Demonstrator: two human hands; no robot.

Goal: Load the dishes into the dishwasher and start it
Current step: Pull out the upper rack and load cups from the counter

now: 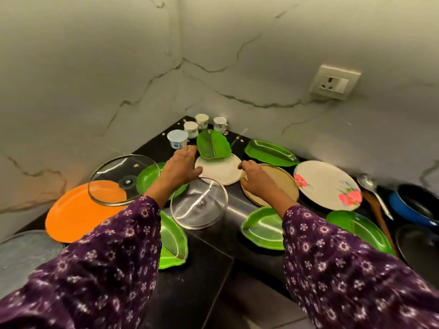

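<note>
A white round plate (219, 170) lies on the dark counter (213, 245) in the corner, and a green leaf-shaped dish (213, 146) rests on its far edge. My left hand (181, 166) lies at the plate's left rim, thumb on the rim and fingers stretched toward the leaf dish. At the plate's right rim my right hand (255, 178) has its fingertips curled over the edge. More dishes lie around: two glass lids (198, 203) (123, 179), an orange plate (76, 214), a tan plate (282, 184) and a flowered plate (327, 184).
Three small cups (202, 119) and a white tub (177, 138) stand at the back corner. Several green leaf dishes (270, 153) lie about. A ladle (370, 186) and blue pan (415, 205) sit at the right. A wall socket (335, 83) is above.
</note>
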